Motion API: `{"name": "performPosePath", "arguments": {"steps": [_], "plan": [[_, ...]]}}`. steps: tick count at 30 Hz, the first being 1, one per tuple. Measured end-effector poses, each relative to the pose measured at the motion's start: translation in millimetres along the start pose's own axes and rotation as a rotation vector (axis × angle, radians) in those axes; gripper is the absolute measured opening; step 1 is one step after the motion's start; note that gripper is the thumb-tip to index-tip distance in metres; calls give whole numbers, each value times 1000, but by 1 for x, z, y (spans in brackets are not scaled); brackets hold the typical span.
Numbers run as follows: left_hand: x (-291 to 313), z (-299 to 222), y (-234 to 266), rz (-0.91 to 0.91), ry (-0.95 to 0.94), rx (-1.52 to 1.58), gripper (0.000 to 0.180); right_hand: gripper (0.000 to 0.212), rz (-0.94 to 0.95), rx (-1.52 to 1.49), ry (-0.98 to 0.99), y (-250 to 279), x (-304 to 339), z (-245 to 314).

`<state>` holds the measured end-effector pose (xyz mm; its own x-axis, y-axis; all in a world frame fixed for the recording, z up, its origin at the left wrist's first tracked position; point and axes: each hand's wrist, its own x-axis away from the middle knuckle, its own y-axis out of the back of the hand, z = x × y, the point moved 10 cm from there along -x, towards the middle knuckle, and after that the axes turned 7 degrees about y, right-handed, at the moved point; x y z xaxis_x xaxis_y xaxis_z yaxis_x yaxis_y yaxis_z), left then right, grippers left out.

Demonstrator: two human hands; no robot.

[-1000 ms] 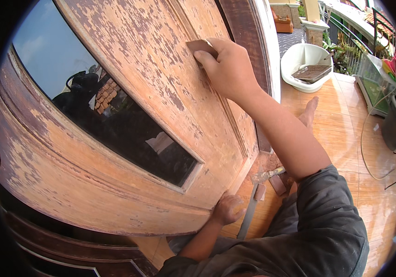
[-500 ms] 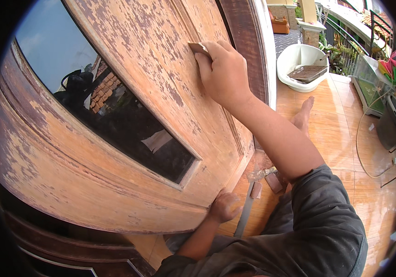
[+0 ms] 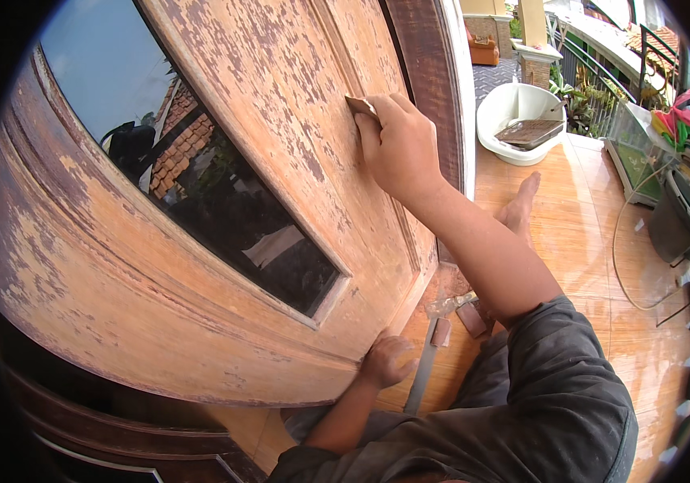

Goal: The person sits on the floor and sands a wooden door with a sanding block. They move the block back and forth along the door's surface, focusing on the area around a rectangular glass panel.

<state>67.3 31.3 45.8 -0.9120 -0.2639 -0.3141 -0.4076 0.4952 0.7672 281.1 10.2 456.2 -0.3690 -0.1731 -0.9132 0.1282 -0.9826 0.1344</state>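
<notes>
Right grip [image 3: 403, 146]: pinching a brown sheet [image 3: 360, 106], up against the door [image 3: 280, 137].
Left grip [image 3: 387, 362]: far below the right grip, by the door's bottom edge; I cannot tell if it squeezes the edge.
Glass [image 3: 236, 213]: in the door, left of the right grip.
Oops, maybe: the sheet could scratch the glass if the right grip slides too far left.
Count: two grips, one sheet, one door, one glass, two red blocks [image 3: 441, 332] right of the left grip, one white tub [image 3: 514, 153] right of the right grip.

No readable text or numbers.
</notes>
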Motion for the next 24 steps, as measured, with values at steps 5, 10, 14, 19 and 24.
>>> {"name": "performPosePath", "arguments": {"steps": [5,10,14,19,24], "plan": [[0,0,1,-6,-5,-1,38,14,-109,58,150,0,-46,12],[1,2,1,-29,4,17,38,12,-155,74,139,1,-64,12],[1,3,-1,-23,-13,10,37,11,-13,-55,-75,-3,18,-15],[1,4,-2,1,21,22,36,11,-132,-112,103,7,-16,4],[-1,1,3,-11,0,9,35,23,-275,-109,256,11,-85,20]]}}
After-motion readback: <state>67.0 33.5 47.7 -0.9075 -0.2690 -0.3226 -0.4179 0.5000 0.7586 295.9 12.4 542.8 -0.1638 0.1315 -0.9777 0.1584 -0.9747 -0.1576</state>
